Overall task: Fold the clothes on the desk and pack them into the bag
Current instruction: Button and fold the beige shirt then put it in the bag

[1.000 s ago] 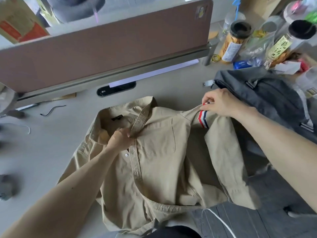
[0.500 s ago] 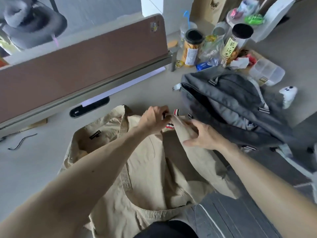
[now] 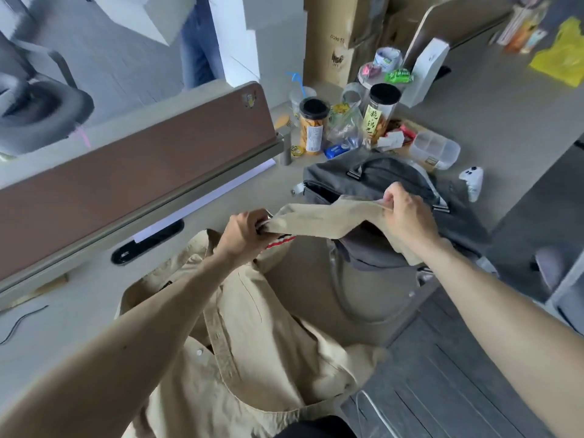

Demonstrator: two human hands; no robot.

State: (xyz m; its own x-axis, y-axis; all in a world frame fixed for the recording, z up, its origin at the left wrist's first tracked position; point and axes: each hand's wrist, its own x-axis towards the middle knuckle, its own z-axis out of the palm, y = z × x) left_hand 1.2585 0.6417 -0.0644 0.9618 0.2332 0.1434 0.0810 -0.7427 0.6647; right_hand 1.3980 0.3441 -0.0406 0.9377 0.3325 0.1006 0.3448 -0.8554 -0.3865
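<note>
Head: left hand (image 3: pixel 243 235), right hand (image 3: pixel 407 216) now stretch sleeve (image 3: pixel 322 219) over bag (image 3: pixel 388 172)

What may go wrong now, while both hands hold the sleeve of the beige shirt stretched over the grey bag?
1. The sleeve is taut between the left hand and the right hand; if one grip slips, it may drop onto the bag and crease.
2. The shirt seems to hang over the edge of the desk, so more pulling may drag it off.
</note>
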